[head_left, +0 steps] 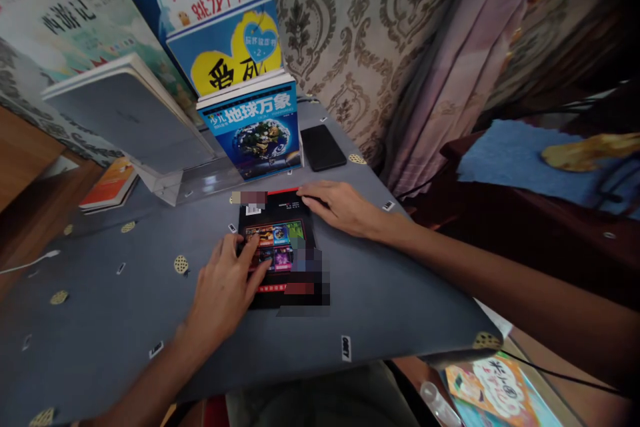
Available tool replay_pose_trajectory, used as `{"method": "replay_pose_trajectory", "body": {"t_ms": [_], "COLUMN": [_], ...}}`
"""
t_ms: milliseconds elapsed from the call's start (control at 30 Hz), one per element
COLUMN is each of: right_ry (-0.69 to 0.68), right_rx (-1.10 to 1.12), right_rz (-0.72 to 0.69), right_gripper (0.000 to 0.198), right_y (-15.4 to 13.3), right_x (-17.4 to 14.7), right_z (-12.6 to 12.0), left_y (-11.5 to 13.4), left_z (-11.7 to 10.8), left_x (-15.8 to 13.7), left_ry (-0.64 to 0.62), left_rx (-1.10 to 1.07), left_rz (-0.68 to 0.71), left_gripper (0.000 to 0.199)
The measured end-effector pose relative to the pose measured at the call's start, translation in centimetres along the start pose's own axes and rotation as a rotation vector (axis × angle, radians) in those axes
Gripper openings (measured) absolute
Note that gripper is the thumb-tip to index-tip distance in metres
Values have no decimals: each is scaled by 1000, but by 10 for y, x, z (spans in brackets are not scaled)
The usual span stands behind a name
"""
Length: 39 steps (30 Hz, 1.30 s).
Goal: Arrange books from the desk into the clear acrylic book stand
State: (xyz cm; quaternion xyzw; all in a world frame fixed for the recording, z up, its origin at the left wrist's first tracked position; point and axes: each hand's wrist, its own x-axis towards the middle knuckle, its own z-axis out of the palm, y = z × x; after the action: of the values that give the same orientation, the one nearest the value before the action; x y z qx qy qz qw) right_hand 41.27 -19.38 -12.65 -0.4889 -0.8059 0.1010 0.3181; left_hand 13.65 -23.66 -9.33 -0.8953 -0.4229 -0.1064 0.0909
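The left hand (223,283), from the lower left, lies with fingers spread over the left edge of one black book (283,241) at mid-frame on the desk (385,300). The right hand (346,208), wrist toward the lower right, touches its top right corner; whether it pinches, I cannot tell. Five upright books (265,130) fill the upper left; one phone (323,147) lies above centre.

We count one left hand (223,280), one right hand (345,210), one flat black book (280,240), at least five standing books (265,140), one black device (323,147), one white cable (53,253) and one table (125,307).
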Motion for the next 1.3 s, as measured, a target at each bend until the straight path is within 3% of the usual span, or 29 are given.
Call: {"method": "replay_pose_trajectory", "body": {"t_ms": [500, 700, 800, 1133, 1300], "right_ry": [-61, -38, -53, -79, -83], "right_rx": [-51, -42, -15, 133, 179], "right_rz": [-41, -84, -118, -81, -70], "right_gripper": [35, 36, 36, 32, 31], "right_y": [6, 3, -3, -27, -27], "right_x": [-1, -12, -24, -55, -55], "right_z": [10, 10, 7, -2, -4], "left_y": [16, 44, 53, 53, 50], "left_z": [-9, -13, -12, -13, -18], "left_x": [-1, -10, -11, -6, -3], "left_ry": [-83, -50, 13, 77, 48], "left_rx": [142, -84, -46, 131, 84], "left_rz": [34, 288, 372, 492, 498], "left_gripper": [39, 37, 33, 27, 26]}}
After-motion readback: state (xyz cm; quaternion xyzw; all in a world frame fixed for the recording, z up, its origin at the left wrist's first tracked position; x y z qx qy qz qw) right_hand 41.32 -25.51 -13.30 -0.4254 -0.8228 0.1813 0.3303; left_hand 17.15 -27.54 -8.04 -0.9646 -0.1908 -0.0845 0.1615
